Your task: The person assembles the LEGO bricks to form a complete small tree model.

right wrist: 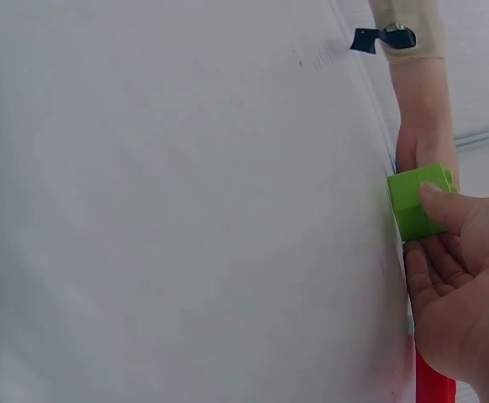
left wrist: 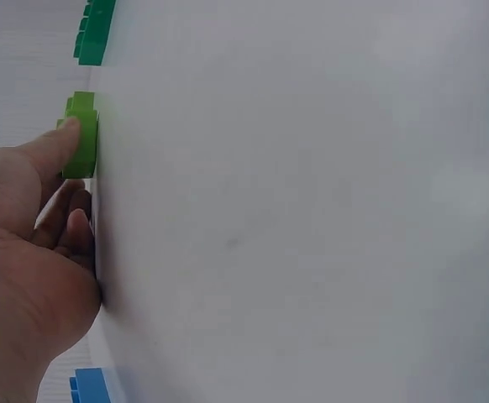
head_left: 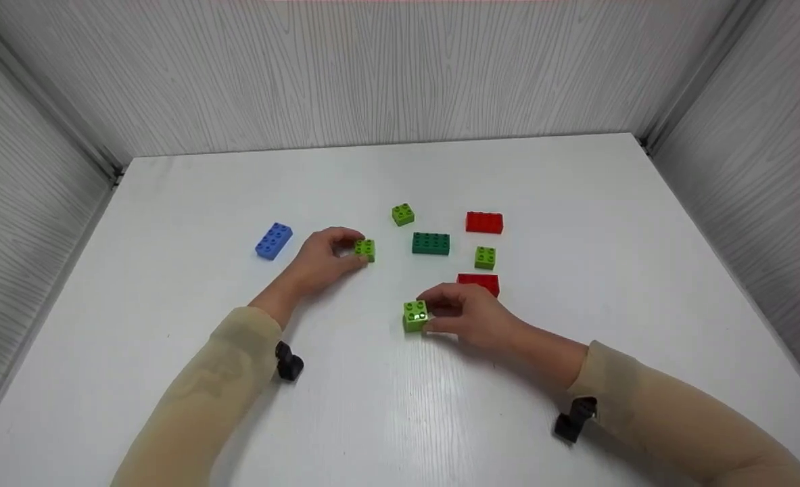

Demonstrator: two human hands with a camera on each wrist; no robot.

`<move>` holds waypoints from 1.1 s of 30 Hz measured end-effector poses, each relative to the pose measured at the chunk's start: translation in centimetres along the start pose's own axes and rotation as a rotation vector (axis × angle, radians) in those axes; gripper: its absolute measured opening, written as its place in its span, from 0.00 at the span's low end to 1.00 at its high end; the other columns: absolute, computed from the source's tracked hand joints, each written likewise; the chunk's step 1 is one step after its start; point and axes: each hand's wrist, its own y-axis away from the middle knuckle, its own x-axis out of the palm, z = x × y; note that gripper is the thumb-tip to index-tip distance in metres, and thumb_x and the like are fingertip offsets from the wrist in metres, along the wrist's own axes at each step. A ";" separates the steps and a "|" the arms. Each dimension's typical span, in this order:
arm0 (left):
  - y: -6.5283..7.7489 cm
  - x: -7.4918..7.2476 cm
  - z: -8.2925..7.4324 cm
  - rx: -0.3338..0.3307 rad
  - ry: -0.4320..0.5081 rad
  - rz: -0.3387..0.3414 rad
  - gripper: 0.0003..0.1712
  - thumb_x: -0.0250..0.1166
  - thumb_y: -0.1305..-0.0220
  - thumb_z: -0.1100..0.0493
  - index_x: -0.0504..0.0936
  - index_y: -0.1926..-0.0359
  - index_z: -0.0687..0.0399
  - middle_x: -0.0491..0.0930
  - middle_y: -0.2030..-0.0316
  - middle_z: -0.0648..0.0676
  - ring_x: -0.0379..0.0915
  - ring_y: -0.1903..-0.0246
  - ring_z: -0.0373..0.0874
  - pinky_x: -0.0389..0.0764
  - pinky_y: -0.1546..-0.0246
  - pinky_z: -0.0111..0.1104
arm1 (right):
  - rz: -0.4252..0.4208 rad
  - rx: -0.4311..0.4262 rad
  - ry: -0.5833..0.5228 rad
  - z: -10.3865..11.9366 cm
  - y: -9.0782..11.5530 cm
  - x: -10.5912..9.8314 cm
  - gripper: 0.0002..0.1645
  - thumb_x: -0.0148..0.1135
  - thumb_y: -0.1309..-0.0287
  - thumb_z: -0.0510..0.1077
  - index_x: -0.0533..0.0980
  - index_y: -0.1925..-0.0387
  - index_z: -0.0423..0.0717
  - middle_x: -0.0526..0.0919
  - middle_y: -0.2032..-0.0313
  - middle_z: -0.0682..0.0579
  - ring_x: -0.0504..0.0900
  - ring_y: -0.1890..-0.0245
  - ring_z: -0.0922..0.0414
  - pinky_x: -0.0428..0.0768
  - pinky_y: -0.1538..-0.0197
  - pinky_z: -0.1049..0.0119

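Note:
My left hand (head_left: 322, 260) pinches a light green 2x2 toy brick (head_left: 366, 249) between thumb and fingers. In the left wrist view the thumb presses the side of that brick (left wrist: 81, 147), which sits at the tabletop. Nearer the front, my right hand (head_left: 477, 316) grips a taller light green block (head_left: 414, 318). A seam across this block (right wrist: 411, 204) in the right wrist view shows two bricks stacked together. Just behind the right hand lies a red brick (head_left: 479, 281), partly hidden by the fingers. To the left hand's left is a blue brick (head_left: 274, 241).
A dark green brick (head_left: 431, 243) lies between the hands, farther back. Around it are a light green brick (head_left: 403, 214), another light green brick (head_left: 485, 258) and a red brick (head_left: 484, 222). Wood-grain panels (head_left: 386, 74) wall the white table (head_left: 345, 419) at the back and sides.

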 end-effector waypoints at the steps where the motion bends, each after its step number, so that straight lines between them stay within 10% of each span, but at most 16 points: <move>1: 0.1 0.1 -0.2 -0.006 0.010 -0.007 0.25 0.72 0.29 0.53 0.81 0.35 0.49 0.79 0.39 0.51 0.72 0.37 0.48 0.69 0.29 0.45 | -0.002 0.008 -0.002 0.0 0.0 0.0 0.25 0.80 0.40 0.47 0.84 0.41 0.62 0.86 0.46 0.61 0.84 0.43 0.58 0.83 0.41 0.64; 8: 1.5 1.2 -1.7 -0.001 0.066 -0.046 0.21 0.72 0.28 0.52 0.83 0.37 0.49 0.83 0.45 0.50 0.76 0.43 0.47 0.75 0.35 0.42 | -0.001 0.012 -0.007 0.3 0.0 -0.1 0.25 0.80 0.40 0.47 0.84 0.41 0.63 0.86 0.46 0.61 0.84 0.43 0.59 0.82 0.41 0.64; 20: 6.0 4.3 -4.6 0.207 0.061 0.038 0.18 0.76 0.33 0.55 0.87 0.44 0.49 0.87 0.53 0.45 0.80 0.48 0.43 0.78 0.48 0.41 | 0.007 -0.029 0.016 0.3 0.2 -0.2 0.24 0.79 0.38 0.46 0.84 0.41 0.62 0.86 0.46 0.61 0.85 0.43 0.59 0.82 0.39 0.63; 33: 7.9 6.1 -4.5 0.289 0.066 0.051 0.18 0.77 0.35 0.55 0.88 0.45 0.47 0.86 0.53 0.43 0.79 0.49 0.43 0.77 0.50 0.42 | 0.016 -0.095 0.017 0.2 0.0 -0.2 0.25 0.77 0.37 0.44 0.84 0.39 0.57 0.87 0.46 0.58 0.85 0.43 0.57 0.82 0.39 0.63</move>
